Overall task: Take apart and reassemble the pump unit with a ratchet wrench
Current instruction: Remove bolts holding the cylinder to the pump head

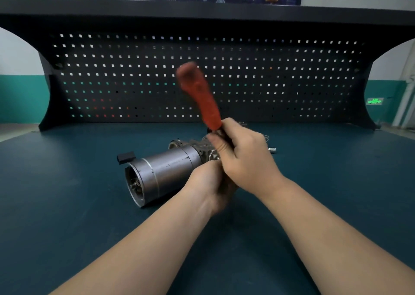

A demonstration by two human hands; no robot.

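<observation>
A grey metal pump (164, 171) lies sideways on the worktop (67, 205), left hand (211, 187) gripping it, right hand (242, 157) clenching the blurred red-handled wrench (199, 95).

The right grip (242, 157) is curled round the dark neck of a ratchet wrench (199, 95), whose red handle slants up and away to the left, blurred. Just below and left of it, the left grip (213, 187) holds the near end of the pump unit (164, 173), touching the right one. The unit's grey cylinder lies on its side on the table (67, 193), open end to the left. A small black block (126, 157) sits beyond that cylinder. A small metal part (272, 149) lies right of the right grip. Behind stands a pegboard (269, 81).
</observation>
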